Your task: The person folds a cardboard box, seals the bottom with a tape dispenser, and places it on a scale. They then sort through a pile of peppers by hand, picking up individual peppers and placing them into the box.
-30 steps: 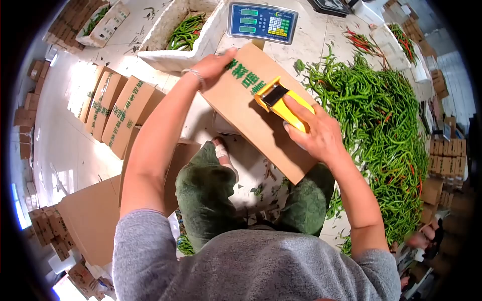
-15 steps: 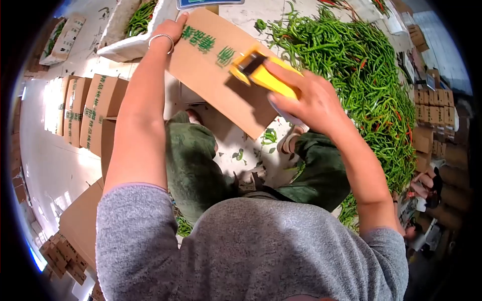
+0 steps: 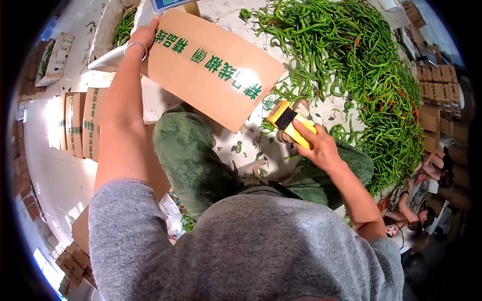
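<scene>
— What does the right hand (image 3: 317, 146) grasp?
— It is clenched around a yellow tape dispenser (image 3: 287, 122), just beside the lower right edge of the cardboard box (image 3: 201, 75) and apart from it
— And the left hand (image 3: 144, 34)?
— It grips the box's far corner; the box is tilted above the person's knees, green print up
— Around them?
— Green peppers (image 3: 361, 65) are heaped on the floor to the right, and flat cartons (image 3: 75, 123) lie to the left
</scene>
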Demonstrator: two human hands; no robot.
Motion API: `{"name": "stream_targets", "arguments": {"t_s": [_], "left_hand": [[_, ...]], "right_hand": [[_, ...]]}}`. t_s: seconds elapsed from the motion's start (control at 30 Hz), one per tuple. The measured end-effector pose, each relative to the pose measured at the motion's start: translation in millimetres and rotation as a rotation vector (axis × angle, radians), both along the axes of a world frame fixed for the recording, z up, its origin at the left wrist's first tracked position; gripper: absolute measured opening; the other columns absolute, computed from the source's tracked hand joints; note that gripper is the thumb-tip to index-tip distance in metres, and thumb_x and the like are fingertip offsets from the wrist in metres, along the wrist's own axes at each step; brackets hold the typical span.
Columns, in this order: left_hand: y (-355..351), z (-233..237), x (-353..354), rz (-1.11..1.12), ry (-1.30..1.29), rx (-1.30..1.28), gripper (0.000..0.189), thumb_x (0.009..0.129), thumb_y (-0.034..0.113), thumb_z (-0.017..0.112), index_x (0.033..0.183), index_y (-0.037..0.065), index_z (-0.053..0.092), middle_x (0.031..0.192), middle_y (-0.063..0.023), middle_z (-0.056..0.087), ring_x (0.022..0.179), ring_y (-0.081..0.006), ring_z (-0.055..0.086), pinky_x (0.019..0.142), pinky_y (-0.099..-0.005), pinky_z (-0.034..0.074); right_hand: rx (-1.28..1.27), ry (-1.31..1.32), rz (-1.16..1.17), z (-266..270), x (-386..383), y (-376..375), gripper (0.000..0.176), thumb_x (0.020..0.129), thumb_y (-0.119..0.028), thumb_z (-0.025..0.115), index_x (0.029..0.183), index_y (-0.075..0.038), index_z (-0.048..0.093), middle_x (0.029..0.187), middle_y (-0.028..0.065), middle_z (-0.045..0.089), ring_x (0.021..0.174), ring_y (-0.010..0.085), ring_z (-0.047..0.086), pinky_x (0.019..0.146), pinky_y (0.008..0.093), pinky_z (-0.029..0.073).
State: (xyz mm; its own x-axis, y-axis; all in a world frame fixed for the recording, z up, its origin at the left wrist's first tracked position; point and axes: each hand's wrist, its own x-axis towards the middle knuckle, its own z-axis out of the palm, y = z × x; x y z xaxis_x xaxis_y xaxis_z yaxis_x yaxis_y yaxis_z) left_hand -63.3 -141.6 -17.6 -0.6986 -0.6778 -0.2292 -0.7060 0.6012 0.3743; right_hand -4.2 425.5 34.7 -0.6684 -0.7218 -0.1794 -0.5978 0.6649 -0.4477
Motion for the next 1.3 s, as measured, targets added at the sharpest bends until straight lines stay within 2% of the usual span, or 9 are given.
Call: {"name": "stream_targets", "arguments": {"t_s": [0.33,0.5,0.6,0.7,0.83,0.9,1.03,1.2,1.3], "left_hand": [[4,0,3,-0.002,0.003,0.015,0.089,0.078,0.071,0.028,0.101,-0.01,0.059,0.108,-0.0302,0.055,0.106,-0.0399,0.052,0.092,-0.0401,0.037],[-6,-9,-3,0.028,0.008,-0.004,0.09,0.079,0.071,0.028,0.099,-0.011,0.059,0.105,-0.0294,0.057,0.102,-0.0387,0.054,0.088,-0.0407,0.039],[-10,-12,-1,0.047,0.059,0.051,0.092,0.076,0.073,0.032,0.095,-0.013,0.06,0.096,-0.0281,0.06,0.098,-0.0377,0.057,0.084,-0.0392,0.041],[-15,-19,0,0.054,0.12,0.023,0.091,0.077,0.072,0.032,0.096,-0.013,0.06,0.098,-0.027,0.06,0.097,-0.0355,0.057,0.085,-0.0368,0.041],[-21,-20,-2,0.062,0.129,0.17,0.087,0.078,0.07,0.036,0.101,-0.011,0.059,0.1,-0.0236,0.061,0.097,-0.0299,0.058,0.085,-0.034,0.041],[-7,-10,0,0.179,0.143,0.306,0.076,0.082,0.063,0.037,0.108,-0.006,0.057,0.104,-0.0189,0.062,0.097,-0.0274,0.058,0.085,-0.033,0.041],[14,3,11,-0.153,0.282,-0.142,0.05,0.088,0.047,0.041,0.118,0.01,0.057,0.113,-0.0105,0.06,0.104,-0.0241,0.056,0.089,-0.0307,0.039],[51,17,24,-0.689,0.43,-0.595,0.044,0.09,0.039,0.045,0.126,0.015,0.049,0.13,-0.0125,0.047,0.12,-0.0272,0.044,0.098,-0.0329,0.033],[57,15,29,-0.69,0.285,-0.571,0.043,0.091,0.035,0.043,0.128,0.015,0.046,0.135,-0.0125,0.04,0.123,-0.0294,0.039,0.099,-0.0349,0.032]], "right_hand": [[0.167,-0.162,-0.026,-73,11,36,0.069,0.073,-0.024,0.066,0.133,-0.037,0.036,0.103,0.0226,0.051,0.089,0.0363,0.057,0.074,0.0406,0.048],[0.145,-0.127,0.086,-105,-24,-34,0.066,0.071,-0.031,0.065,0.132,-0.033,0.039,0.08,0.0154,0.058,0.077,0.0316,0.058,0.066,0.0398,0.048],[0.581,-0.172,0.219,-108,-66,-130,0.031,0.07,-0.031,0.065,0.097,-0.015,0.066,0.087,0.0084,0.065,0.084,0.0267,0.063,0.068,0.036,0.051],[0.589,-0.226,0.101,-133,-67,-133,0.036,0.067,-0.033,0.069,0.094,-0.01,0.067,0.095,0.0075,0.066,0.09,0.0249,0.063,0.073,0.035,0.05],[0.519,-0.453,-0.063,-71,-122,-69,0.053,0.062,-0.039,0.068,0.107,-0.011,0.062,0.097,0.013,0.064,0.091,0.0269,0.06,0.074,0.0392,0.048],[0.394,-0.206,-0.146,-33,-155,-3,0.055,0.064,-0.037,0.067,0.11,-0.009,0.059,0.094,0.0134,0.064,0.085,0.0269,0.06,0.077,0.0361,0.047],[0.138,0.001,-0.633,99,-129,118,0.054,0.068,-0.043,0.068,0.107,-0.006,0.059,0.096,0.0131,0.063,0.085,0.0247,0.06,0.073,0.0337,0.047],[-0.11,-0.089,-1.073,14,-38,277,0.063,0.063,-0.042,0.071,0.111,-0.003,0.056,0.1,0.0124,0.062,0.085,0.0203,0.059,0.075,0.0304,0.047],[-0.051,-0.354,-1.279,-65,48,306,0.068,0.06,-0.04,0.074,0.107,0.005,0.055,0.101,0.0165,0.061,0.085,0.0201,0.059,0.074,0.0293,0.047]]}}
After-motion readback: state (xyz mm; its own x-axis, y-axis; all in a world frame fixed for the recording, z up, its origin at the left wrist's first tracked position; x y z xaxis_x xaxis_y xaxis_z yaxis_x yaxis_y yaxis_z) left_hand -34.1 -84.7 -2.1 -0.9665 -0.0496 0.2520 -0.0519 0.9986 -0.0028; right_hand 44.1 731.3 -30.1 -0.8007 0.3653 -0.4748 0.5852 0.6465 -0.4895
